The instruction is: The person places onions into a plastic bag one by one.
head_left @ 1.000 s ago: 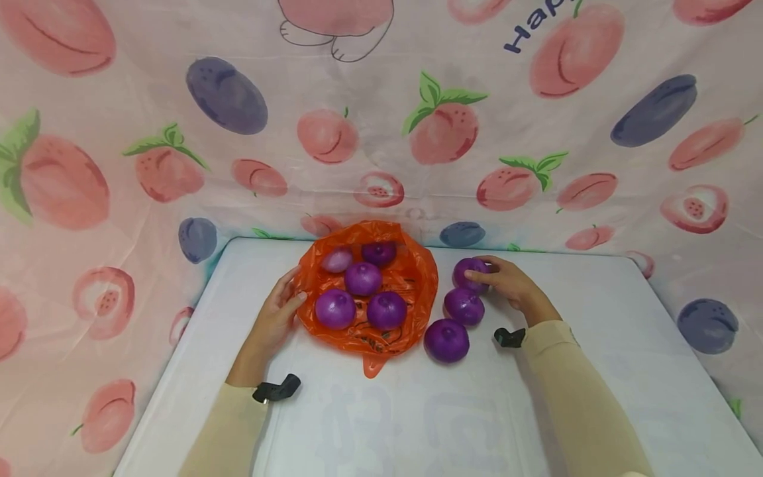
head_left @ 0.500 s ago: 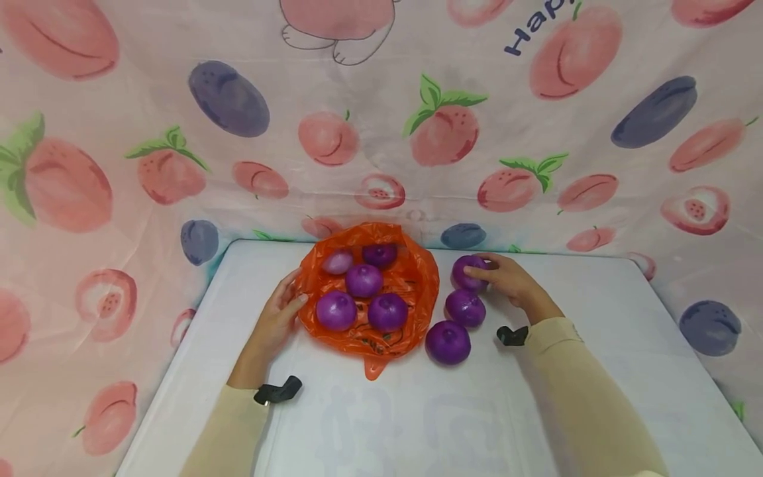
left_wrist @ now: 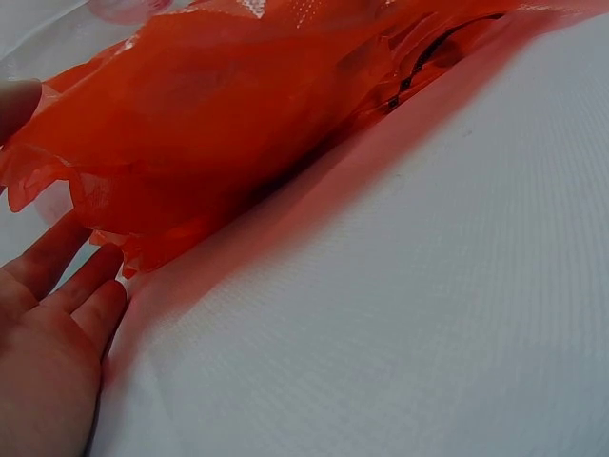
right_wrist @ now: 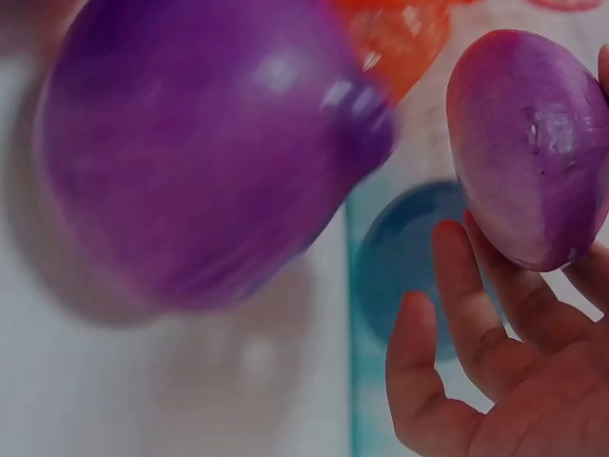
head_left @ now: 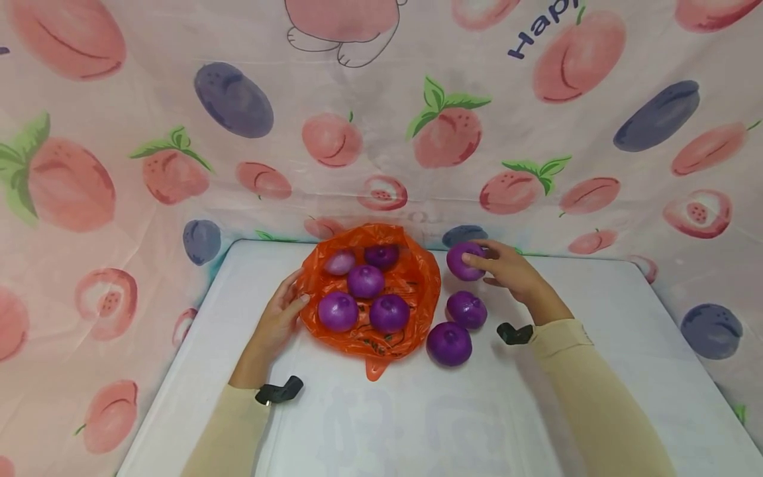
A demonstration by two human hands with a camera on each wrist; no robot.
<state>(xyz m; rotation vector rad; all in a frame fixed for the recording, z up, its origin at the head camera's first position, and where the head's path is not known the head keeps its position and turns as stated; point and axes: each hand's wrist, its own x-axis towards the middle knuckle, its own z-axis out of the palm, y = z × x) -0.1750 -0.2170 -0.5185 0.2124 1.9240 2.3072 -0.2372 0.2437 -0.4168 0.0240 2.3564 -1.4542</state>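
My left hand (head_left: 279,317) holds the left rim of an orange plastic bag (head_left: 420,301), its thumb and fingers on either side of the film in the left wrist view. The bag lies spread wide, with several purple onions (head_left: 365,281) inside. In my right hand (head_left: 511,270) is another purple onion (head_left: 463,261), gripped between thumb and fingers and raised off the table, right of the bag. The right wrist view shows this held onion (right_wrist: 519,152) above my fingers. Two more onions, one (head_left: 467,309) behind the other (head_left: 449,344), sit beside the bag's right side.
The white table (head_left: 417,417) ends at a back edge just behind the bag. A fruit-printed cloth (head_left: 381,146) hangs behind and along the sides. Both wrists carry small black devices (head_left: 279,391).
My right hand has lifted the rearmost loose onion off the table, up and slightly left, apart from the onion in front of it. The left hand stays on the bag's rim.
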